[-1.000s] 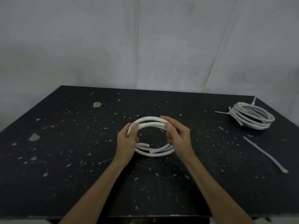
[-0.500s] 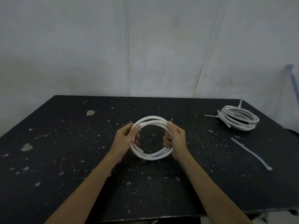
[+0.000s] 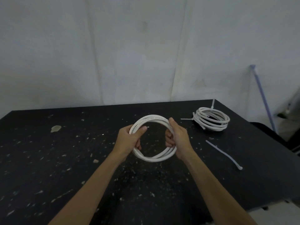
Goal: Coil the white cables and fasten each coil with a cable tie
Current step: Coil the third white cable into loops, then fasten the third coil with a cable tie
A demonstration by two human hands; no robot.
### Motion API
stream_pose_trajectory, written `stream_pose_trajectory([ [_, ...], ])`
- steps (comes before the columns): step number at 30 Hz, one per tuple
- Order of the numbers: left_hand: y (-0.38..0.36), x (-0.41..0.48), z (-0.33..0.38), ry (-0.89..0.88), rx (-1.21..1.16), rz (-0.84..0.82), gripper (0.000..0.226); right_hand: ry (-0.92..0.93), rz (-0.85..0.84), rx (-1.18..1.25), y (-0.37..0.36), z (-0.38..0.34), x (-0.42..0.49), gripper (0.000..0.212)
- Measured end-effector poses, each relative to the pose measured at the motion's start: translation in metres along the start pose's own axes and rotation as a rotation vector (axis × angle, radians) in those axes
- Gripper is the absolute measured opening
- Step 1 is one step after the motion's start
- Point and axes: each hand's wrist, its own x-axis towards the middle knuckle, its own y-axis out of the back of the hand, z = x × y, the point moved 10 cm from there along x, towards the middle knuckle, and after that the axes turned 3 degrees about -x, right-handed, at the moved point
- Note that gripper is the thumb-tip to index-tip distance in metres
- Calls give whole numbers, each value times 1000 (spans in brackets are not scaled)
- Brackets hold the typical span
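I hold a white cable coil [image 3: 152,157] upright over the middle of the black table [image 3: 48,159]. My left hand [image 3: 128,140] grips its left side, thumb inside the ring. My right hand [image 3: 178,140] grips its right side, fingers curled through the ring. A loose white cable tie [image 3: 223,154] lies flat on the table to the right of my right hand. Farther back on the right rests a second white coil [image 3: 211,121] with cable ties fastened around it, their tails sticking out.
The table top is speckled with pale paint spots. Its right edge runs diagonally near the tied coil. A pale blue stick [image 3: 262,96] leans against the white wall [image 3: 129,46] beyond the right corner.
The camera view has shifted, so the table sits lower and the right side shows more. Both hands have lifted and tilted the coil more upright, and the loose cable ends no longer show inside the ring.
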Motion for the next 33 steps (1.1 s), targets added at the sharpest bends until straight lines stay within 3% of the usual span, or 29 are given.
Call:
stream_pose_trajectory([
  [3, -21, 1, -9, 34, 3, -44, 29, 78, 77, -84, 23, -12, -4, 41],
  [8, -65, -6, -38, 226, -384, -239, 36, 111, 154, -170, 51, -16, -9, 43],
  [14, -80, -3, -40, 192, -195, -30, 46, 111, 156, -186, 79, -6, -13, 41],
  [22, -90, 2, -39, 189, -231, 28, 43, 77, 53, -357, 98, -22, -13, 40],
  [25, -90, 2, -37, 184, -267, 51, 39, 79, 130, -412, 120, -33, -12, 36],
  [27, -90, 3, -34, 157, -264, 66, 35, 97, 274, -549, 149, -42, -14, 26],
  [29, -89, 3, -31, 130, -250, 77, 30, 70, 387, -872, 180, -48, -19, 19],
  [33, -89, 3, -30, 116, -239, 90, 22, -281, 417, -1394, 229, -25, -39, 31],
])
